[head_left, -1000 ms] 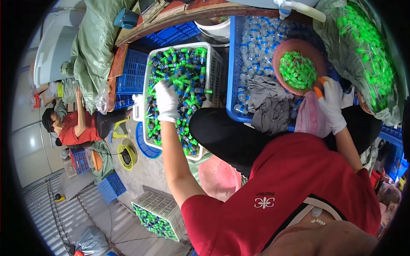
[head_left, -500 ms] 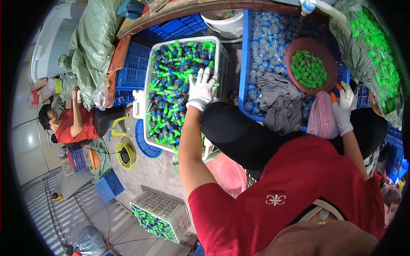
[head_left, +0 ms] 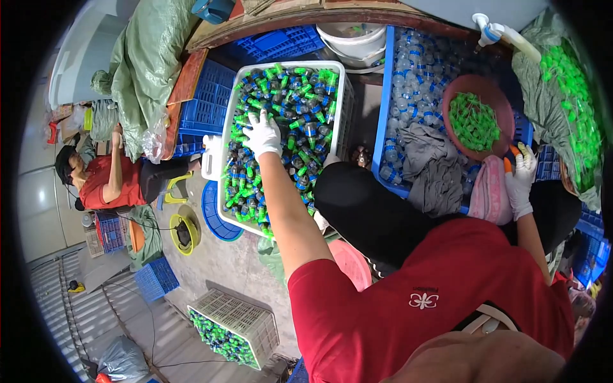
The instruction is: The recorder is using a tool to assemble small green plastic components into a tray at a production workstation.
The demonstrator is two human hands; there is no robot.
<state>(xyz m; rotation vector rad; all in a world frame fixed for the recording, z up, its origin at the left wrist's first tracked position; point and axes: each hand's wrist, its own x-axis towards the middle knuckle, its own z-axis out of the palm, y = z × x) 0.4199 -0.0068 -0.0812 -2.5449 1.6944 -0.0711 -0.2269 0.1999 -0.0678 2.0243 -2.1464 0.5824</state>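
Note:
My left hand (head_left: 260, 135), in a white glove, lies over small dark bottles with green caps and blue bands (head_left: 300, 105). Its fingers are spread, and I see nothing held in them. The bottles fill a white crate (head_left: 344, 96). At the right, my right hand (head_left: 522, 175) wears a white glove with orange finger covers. It rests beside a folded pink towel (head_left: 490, 191), fingers apart, with nothing visible in its grasp. Just beyond it, a reddish-brown bowl (head_left: 449, 121) holds green caps with thin white stems (head_left: 474, 121).
A blue crate (head_left: 385, 105) holds clear bottles (head_left: 408, 83) and grey cloth (head_left: 434, 169). A white tap (head_left: 488, 32) hangs above it. Green caps fill a bag (head_left: 571, 115) at the right. Another person (head_left: 105, 182) sits at the far left. A crate of bottles (head_left: 246, 319) stands on the floor.
My left hand has moved left across the bottles, from near the crate's right rim toward its middle. My right hand stays by the pink towel. The whole view has shifted slightly.

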